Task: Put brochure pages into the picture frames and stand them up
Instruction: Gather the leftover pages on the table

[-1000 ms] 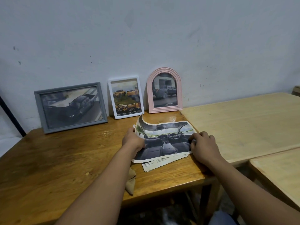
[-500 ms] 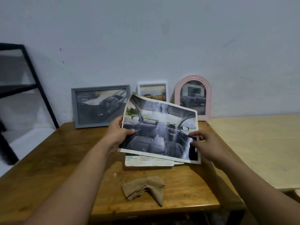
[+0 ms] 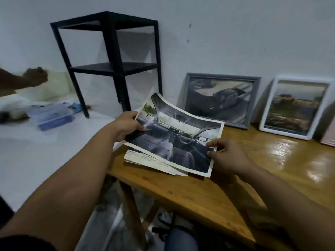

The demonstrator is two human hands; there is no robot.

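A brochure page (image 3: 178, 138) with a car-interior photo is held in the air over the left end of the brown wooden table (image 3: 272, 169). My left hand (image 3: 126, 125) grips its left edge. My right hand (image 3: 228, 156) pinches its lower right corner. More brochure pages (image 3: 145, 158) hang under it in the same grip. A grey frame (image 3: 220, 100) with a car picture leans on the wall. To its right stands a white frame (image 3: 295, 107), also filled. The edge of a pink frame (image 3: 329, 134) shows at far right.
A black two-shelf metal stand (image 3: 116, 66) stands on a white surface (image 3: 36, 147) left of the table. A clear plastic box (image 3: 52, 115) lies there. Another person's hand (image 3: 34, 77) reaches in at far left. The white wall is close behind the frames.
The pages were lifted off the table and carried to the left. My view swung left, bringing the black stand and white surface into sight; the pink frame slid to the right edge.
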